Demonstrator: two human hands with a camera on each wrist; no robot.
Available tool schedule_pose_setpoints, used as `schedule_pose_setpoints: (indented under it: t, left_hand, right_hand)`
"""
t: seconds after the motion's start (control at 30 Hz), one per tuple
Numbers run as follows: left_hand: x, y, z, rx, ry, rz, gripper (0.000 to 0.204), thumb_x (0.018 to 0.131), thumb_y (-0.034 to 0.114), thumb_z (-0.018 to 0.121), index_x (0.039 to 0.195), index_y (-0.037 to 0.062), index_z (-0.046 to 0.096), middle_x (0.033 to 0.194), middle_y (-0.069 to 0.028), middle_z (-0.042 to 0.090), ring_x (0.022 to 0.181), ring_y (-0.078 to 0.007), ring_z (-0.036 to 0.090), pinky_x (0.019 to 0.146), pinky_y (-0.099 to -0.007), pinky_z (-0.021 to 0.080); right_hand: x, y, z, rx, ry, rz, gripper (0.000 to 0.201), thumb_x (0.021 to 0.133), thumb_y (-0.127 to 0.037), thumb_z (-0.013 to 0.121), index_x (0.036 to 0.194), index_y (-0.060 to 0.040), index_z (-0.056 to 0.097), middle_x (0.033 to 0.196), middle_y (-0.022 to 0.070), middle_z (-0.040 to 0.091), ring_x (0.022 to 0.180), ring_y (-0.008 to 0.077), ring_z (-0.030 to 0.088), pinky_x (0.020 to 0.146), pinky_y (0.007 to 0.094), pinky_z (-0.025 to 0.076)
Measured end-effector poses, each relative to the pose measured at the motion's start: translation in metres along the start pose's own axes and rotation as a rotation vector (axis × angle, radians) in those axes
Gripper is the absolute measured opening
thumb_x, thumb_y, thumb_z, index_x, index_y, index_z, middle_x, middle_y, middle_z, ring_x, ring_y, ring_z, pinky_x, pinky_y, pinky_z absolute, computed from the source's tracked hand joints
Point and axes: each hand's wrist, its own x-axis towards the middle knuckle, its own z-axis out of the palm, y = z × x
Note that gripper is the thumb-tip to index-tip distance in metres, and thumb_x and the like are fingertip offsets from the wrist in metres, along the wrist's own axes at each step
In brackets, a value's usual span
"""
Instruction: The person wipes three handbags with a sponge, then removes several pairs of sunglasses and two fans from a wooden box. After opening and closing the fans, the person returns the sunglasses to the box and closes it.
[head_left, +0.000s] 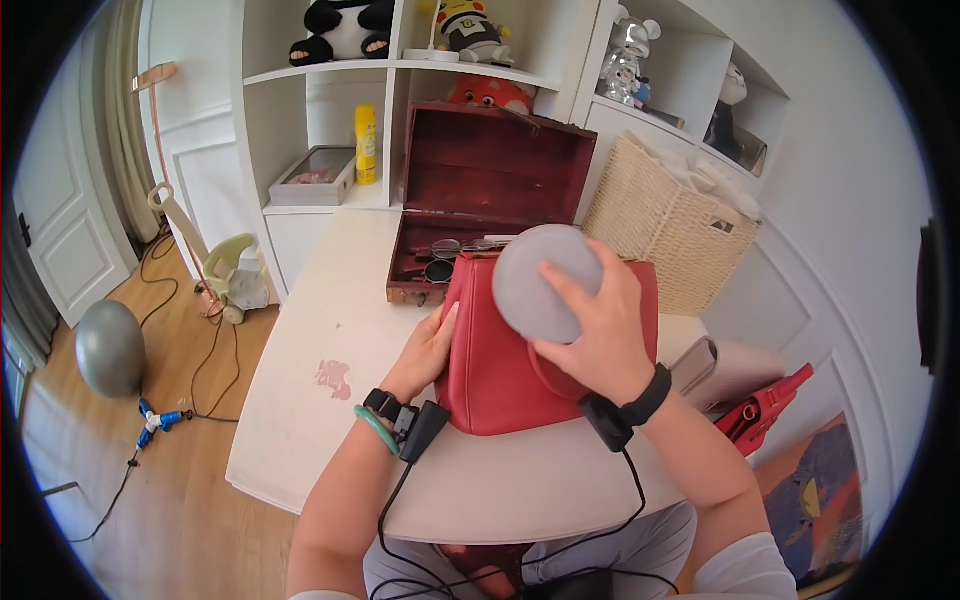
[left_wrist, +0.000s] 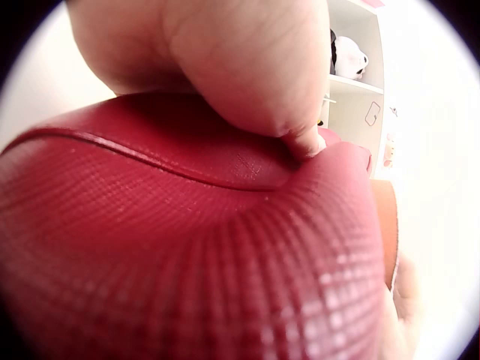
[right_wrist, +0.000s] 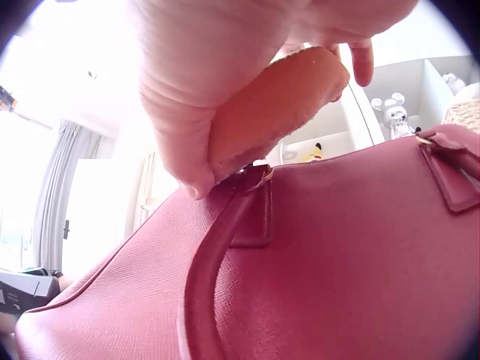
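Note:
A red handbag [head_left: 490, 375] stands on the pale table, its textured side [left_wrist: 187, 262] filling much of the left wrist view. My left hand [head_left: 425, 355] grips the bag's left side, the thumb pressed into the folded leather. Above the bag's front, my right hand [head_left: 612, 335] holds a round, flat grey disc [head_left: 535, 285] by its edge with fingers spread over its face. Seen from the right wrist, the disc's underside [right_wrist: 277, 101] looks orange-brown, close over the bag's top edge beside a handle [right_wrist: 206, 277]. What lies inside the bag is hidden.
Behind the bag, an open dark-red wooden case [head_left: 500, 160] holds glasses. A woven basket [head_left: 650, 225] stands at the back right, with a smaller red bag [head_left: 765, 410] lower down. Shelves with toys and a yellow can [head_left: 366, 145] line the back. Cables hang from both wrists.

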Motion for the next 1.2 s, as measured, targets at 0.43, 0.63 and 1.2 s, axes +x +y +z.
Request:
schedule_pose_setpoints:
  t: [0.43, 0.63, 1.2]
  left_hand:
    - [0.002, -0.006, -0.002, -0.005, 0.010, -0.036, 0.046, 0.101, 0.035, 0.037, 0.131, 0.0008, 0.046, 0.117, -0.0071, 0.059, 0.104, -0.0095, 0.052, 0.092, -0.0248, 0.041]
    - [0.001, -0.005, -0.001, -0.057, -0.009, -0.025, 0.045, 0.101, 0.035, 0.037, 0.128, 0.0003, 0.048, 0.115, -0.0066, 0.060, 0.102, -0.0086, 0.053, 0.091, -0.0248, 0.042]
    - [0.002, -0.009, -0.001, -0.005, -0.009, -0.033, 0.044, 0.101, 0.034, 0.037, 0.126, 0.0003, 0.050, 0.113, -0.0063, 0.061, 0.100, -0.0088, 0.054, 0.090, -0.0255, 0.043]
  right_hand:
    - [-0.020, -0.014, -0.021, -0.053, -0.203, -0.093, 0.071, 0.048, -0.023, 0.083, 0.114, -0.0133, 0.059, 0.132, 0.0228, 0.035, 0.111, 0.0394, 0.040, 0.092, 0.0519, 0.033]
    - [-0.050, -0.041, -0.027, 0.226, -0.478, -0.105, 0.077, 0.050, -0.027, 0.084, 0.121, -0.0183, 0.057, 0.129, 0.0235, 0.037, 0.113, 0.0397, 0.042, 0.092, 0.0485, 0.035]
    - [-0.080, -0.049, 0.002, 0.998, -0.329, 0.201, 0.078, 0.059, -0.029, 0.085, 0.128, -0.0112, 0.052, 0.134, 0.0189, 0.030, 0.123, 0.0369, 0.038, 0.102, 0.0427, 0.035]
